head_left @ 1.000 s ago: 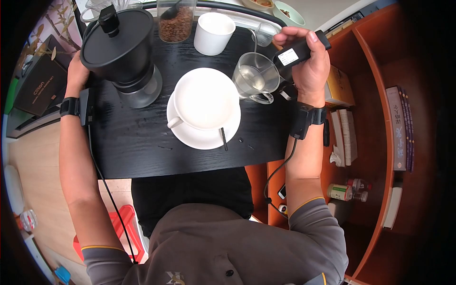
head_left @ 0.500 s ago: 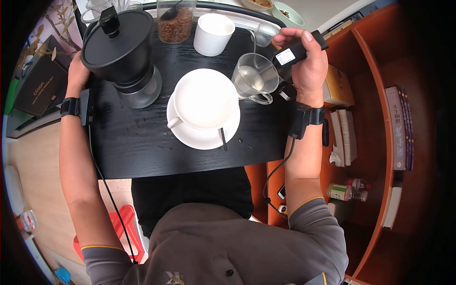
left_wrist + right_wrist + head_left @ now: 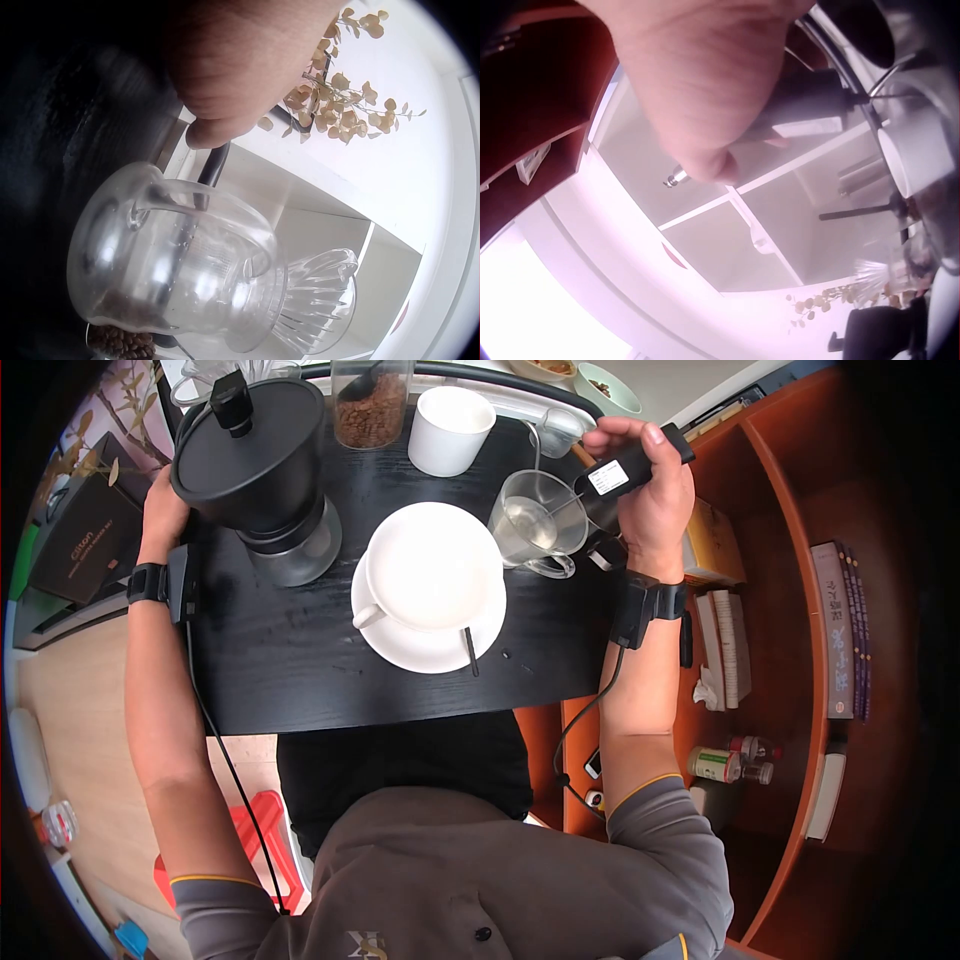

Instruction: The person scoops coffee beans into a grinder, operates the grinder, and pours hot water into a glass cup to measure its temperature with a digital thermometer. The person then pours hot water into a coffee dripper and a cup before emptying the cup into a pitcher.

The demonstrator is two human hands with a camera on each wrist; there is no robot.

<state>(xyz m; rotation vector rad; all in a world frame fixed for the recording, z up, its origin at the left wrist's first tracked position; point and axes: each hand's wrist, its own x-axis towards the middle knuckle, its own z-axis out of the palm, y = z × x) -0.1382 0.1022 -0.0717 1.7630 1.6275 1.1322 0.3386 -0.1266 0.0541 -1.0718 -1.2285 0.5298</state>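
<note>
My right hand (image 3: 655, 500) grips a black handheld device (image 3: 640, 468) with a white label, above and right of a clear glass cup (image 3: 507, 532). A thin shaft runs from the device (image 3: 810, 101) into the cup, which holds some pale liquid. At the table's left edge, my left hand (image 3: 165, 512) is curled over the black rail (image 3: 215, 163), its fingers mostly hidden, beside a black-topped grinder (image 3: 250, 455). A large white cup (image 3: 435, 570) stands on a white saucer (image 3: 400, 656) with a dark, thin handle resting at its front.
Behind the saucer stand a white cup (image 3: 450, 435) and a jar of brown granules (image 3: 370, 420). A small glass (image 3: 560, 432) is near the back rail. In the left wrist view, a clear glass pot (image 3: 180, 255) is close below the hand. Wooden shelves (image 3: 790, 510) rise at right.
My right hand and the device shifted slightly left, then back right. My left hand and the tableware have stayed nearly in place.
</note>
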